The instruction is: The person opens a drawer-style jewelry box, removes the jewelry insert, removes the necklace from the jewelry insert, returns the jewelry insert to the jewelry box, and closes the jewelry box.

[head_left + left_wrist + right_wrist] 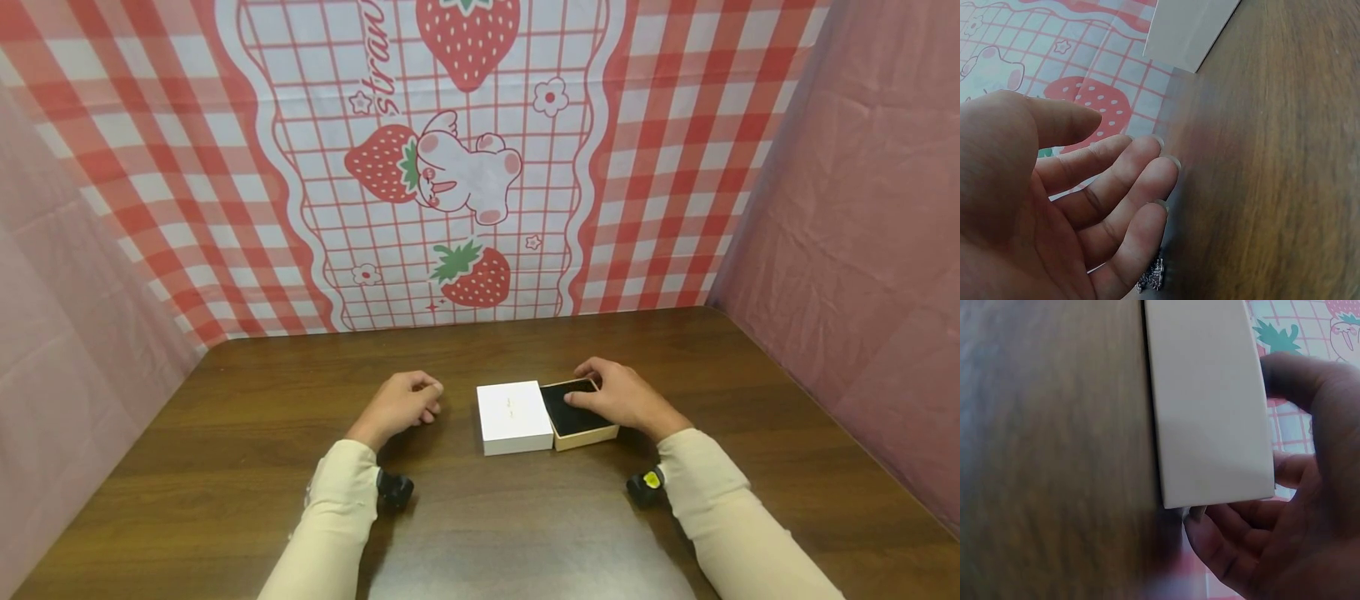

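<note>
A white square box lid (513, 414) with small gold lettering lies on the wooden table, near the middle. Right beside it, at a slight angle, stands an open box base (585, 437) with tan walls and a black lining (564, 410). My right hand (618, 393) holds the base at its right side, thumb over the lining and fingers curled round the outer wall. In the right wrist view a pale box wall (1213, 412) stands between thumb and fingers. My left hand (401, 404) hovers left of the lid, its fingers loosely bent and holding nothing.
The brown wooden table (480, 517) runs back to a red checked cloth (450, 167) with strawberries. Pink cloth walls (862, 250) stand on either side. Black wrist cameras (394, 490) hang below both wrists, close over the table.
</note>
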The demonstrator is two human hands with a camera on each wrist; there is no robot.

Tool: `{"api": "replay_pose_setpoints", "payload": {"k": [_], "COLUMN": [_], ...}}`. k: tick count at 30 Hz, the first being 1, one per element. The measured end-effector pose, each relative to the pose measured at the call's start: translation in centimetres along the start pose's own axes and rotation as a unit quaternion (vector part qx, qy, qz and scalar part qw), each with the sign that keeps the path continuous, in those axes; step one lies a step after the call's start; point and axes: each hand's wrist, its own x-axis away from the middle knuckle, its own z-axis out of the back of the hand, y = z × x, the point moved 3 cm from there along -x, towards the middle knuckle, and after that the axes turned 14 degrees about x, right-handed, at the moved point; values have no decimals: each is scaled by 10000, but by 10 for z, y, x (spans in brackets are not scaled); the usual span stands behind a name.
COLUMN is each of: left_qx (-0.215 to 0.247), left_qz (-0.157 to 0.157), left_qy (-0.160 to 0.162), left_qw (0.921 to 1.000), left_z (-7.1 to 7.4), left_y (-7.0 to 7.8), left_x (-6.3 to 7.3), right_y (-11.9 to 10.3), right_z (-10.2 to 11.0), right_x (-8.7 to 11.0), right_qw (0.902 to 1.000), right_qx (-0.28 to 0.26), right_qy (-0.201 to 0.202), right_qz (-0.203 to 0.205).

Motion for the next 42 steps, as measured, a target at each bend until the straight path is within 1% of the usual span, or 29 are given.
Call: {"api": "replay_pose_setpoints", "payload": {"k": [5,12,20,31,34,38,42], "left_qx": [3,-14,-40,-47,-59,-101,-144], "left_qz": [5,19,13,-16,-22,14,-4], "left_qy": [-17,-37,-43,-43,-66,-128,-237], "left_qw": [10000,10000,10000,10000,10000,9999,9996], "left_z": [0,0,-1,-3,-5,-9,-14], "left_y": [0,0,0,0,0,2,4], "left_x": [0,0,1,1,1,1,2], "right_y": [1,0,-1,-1,-2,-2,-1], "right_z": [-2,-2,-2,-3,-2,-1,0], "right_x": [-1,0,-1,-1,-1,-1,-1], "right_qw": [10000,9999,9999,9999,9998,9996,9991], "right_qx": [30,36,84,126,160,123,42], "right_qy": [16,-59,-12,-9,45,223,356], "right_qz": [6,-113,-58,-104,-85,-97,-215]}}
